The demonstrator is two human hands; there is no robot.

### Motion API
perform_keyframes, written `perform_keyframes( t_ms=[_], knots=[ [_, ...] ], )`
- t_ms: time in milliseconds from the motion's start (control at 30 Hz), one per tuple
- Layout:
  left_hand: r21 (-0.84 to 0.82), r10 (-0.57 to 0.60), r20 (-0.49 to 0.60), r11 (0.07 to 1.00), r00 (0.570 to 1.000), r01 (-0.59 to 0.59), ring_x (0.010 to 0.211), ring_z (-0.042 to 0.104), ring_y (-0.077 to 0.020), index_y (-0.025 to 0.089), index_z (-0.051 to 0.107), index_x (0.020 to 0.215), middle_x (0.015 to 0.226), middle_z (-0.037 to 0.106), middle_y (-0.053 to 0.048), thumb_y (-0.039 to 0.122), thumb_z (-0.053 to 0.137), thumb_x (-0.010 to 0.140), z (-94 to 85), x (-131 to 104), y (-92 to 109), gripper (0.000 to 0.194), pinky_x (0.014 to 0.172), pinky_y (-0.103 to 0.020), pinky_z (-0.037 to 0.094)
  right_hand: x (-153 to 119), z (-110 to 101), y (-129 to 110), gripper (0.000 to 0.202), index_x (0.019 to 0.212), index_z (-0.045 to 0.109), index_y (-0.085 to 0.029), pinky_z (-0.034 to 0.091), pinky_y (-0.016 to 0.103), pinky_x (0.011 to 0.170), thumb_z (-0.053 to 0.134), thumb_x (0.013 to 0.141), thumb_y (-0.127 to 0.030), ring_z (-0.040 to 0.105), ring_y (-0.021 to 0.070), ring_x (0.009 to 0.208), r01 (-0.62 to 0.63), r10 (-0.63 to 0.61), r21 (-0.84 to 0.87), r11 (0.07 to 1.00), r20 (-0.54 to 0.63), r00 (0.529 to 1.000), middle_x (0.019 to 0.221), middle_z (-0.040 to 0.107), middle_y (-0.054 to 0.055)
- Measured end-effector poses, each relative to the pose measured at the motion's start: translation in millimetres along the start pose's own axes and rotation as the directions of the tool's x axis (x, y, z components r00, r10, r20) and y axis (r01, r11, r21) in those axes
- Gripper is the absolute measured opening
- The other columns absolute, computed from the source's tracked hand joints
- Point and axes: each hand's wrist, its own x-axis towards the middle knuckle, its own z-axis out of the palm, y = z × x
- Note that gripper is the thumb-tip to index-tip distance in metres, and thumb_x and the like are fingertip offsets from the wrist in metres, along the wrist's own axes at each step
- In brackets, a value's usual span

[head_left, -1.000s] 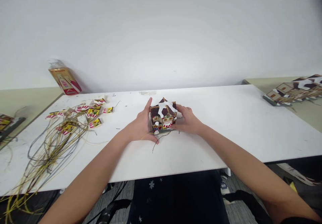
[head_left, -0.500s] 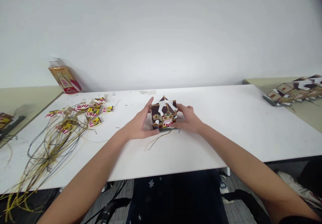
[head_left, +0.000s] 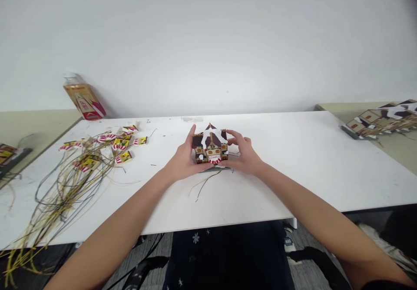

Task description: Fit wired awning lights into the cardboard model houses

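Note:
A small model house point(head_left: 212, 145) with a snow-patched brown roof and a red-and-white striped awning stands upright on the white table in the head view. My left hand point(head_left: 186, 157) grips its left side, thumb across the lower front. On the other side my right hand point(head_left: 245, 153) holds it, fingers at the upper right edge and thumb low at the front. A grey base shows beneath the house, and thin wires point(head_left: 208, 180) trail from it onto the table. The back of the house is hidden.
Left on the white table point(head_left: 293, 151) lies a tangle of yellow and black wires point(head_left: 65, 194) with several small striped-awning pieces point(head_left: 124, 157). A bottle point(head_left: 85, 101) stands at the back left. More model houses point(head_left: 384, 118) sit far right, another piece point(head_left: 9, 157) far left.
The model house has turned slightly and shifted a little left, now facing me more squarely. My left thumb has moved right across its front. Both hands remain on it.

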Motion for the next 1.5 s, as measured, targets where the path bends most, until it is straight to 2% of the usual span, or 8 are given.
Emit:
perform_keyframes(
  t_ms=[200, 367, 667, 867, 1167, 1367, 1500],
  knots=[
    [-0.062, -0.046, -0.014, 0.997, 0.999, 0.045, 0.125, 0.056, -0.0352, 0.024, 0.004, 0.156, 0.142, 0.051, -0.018, 0.051, 0.085, 0.059, 0.2, 0, 5, 0.13, 0.11, -0.057, 0.04, -1, -2, -3, 0.097, 0.144, 0.027, -0.027, 0.032, 0.052, 0.099, 0.075, 0.067, -0.062, 0.055, 0.035, 0.117, -0.026, 0.026, -0.008, 1.0, -0.004, 1.0, 0.115, 0.063, 0.011],
    [-0.096, -0.084, -0.029, 0.992, 0.996, 0.081, 0.124, 0.056, -0.0347, 0.023, 0.007, 0.156, 0.142, 0.051, -0.018, 0.05, 0.085, 0.059, 0.7, 0, 6, 0.127, 0.11, -0.057, 0.04, -1, -1, -4, 0.095, 0.144, 0.026, -0.026, 0.028, 0.052, 0.102, 0.074, 0.07, -0.06, 0.056, 0.0329, 0.115, -0.001, 0.001, 0.004, 1.0, 0.01, 1.0, 0.12, 0.063, 0.01],
    [-0.151, -0.089, -0.051, 0.985, 0.995, 0.08, 0.121, 0.059, -0.0328, 0.023, 0.017, 0.154, 0.141, 0.052, -0.016, 0.05, 0.085, 0.06, 2.3, 0, 8, 0.119, 0.107, -0.054, 0.045, -2, -1, -5, 0.09, 0.144, 0.028, -0.026, 0.031, 0.051, 0.098, 0.07, 0.073, -0.064, 0.057, 0.0326, 0.109, -0.016, 0.016, 0.002, 1.0, 0.059, 0.998, 0.116, 0.066, 0.009],
    [-0.153, -0.111, -0.052, 0.983, 0.992, 0.102, 0.12, 0.059, -0.033, 0.022, 0.021, 0.153, 0.141, 0.052, -0.017, 0.048, 0.085, 0.06, 2.1, -1, 8, 0.116, 0.104, -0.053, 0.047, -2, 1, -4, 0.088, 0.144, 0.027, -0.026, 0.028, 0.052, 0.101, 0.068, 0.076, -0.063, 0.058, 0.0304, 0.107, -0.004, 0.003, 0.019, 1.0, 0.081, 0.997, 0.117, 0.065, 0.009],
    [-0.175, -0.16, -0.043, 0.973, 0.986, 0.15, 0.118, 0.061, -0.0324, 0.02, 0.026, 0.149, 0.134, 0.058, -0.016, 0.048, 0.085, 0.06, 1.6, 0, 10, 0.11, 0.102, -0.051, 0.05, 0, 2, 0, 0.088, 0.146, 0.023, -0.026, 0.024, 0.052, 0.103, 0.064, 0.08, -0.065, 0.059, 0.0274, 0.104, 0.031, -0.033, 0.02, 0.999, 0.106, 0.994, 0.117, 0.064, 0.008],
    [-0.189, -0.149, -0.019, 0.972, 0.989, 0.143, 0.109, 0.065, -0.029, 0.023, 0.035, 0.142, 0.129, 0.061, -0.012, 0.048, 0.083, 0.064, -0.1, 1, 13, 0.095, 0.095, -0.046, 0.056, -1, 1, -3, 0.087, 0.148, 0.023, -0.024, 0.025, 0.05, 0.101, 0.058, 0.082, -0.068, 0.059, 0.0279, 0.104, 0.03, -0.029, -0.007, 1.0, 0.106, 0.994, 0.118, 0.064, 0.01],
    [-0.18, -0.146, -0.028, 0.974, 0.989, 0.139, 0.11, 0.065, -0.0299, 0.022, 0.032, 0.143, 0.131, 0.06, -0.014, 0.047, 0.083, 0.064, 0.3, 1, 13, 0.097, 0.094, -0.047, 0.056, -1, 1, -5, 0.083, 0.147, 0.025, -0.024, 0.024, 0.048, 0.1, 0.055, 0.084, -0.068, 0.059, 0.0265, 0.103, 0.021, -0.02, -0.012, 1.0, 0.097, 0.995, 0.116, 0.065, 0.008]
  ],
)
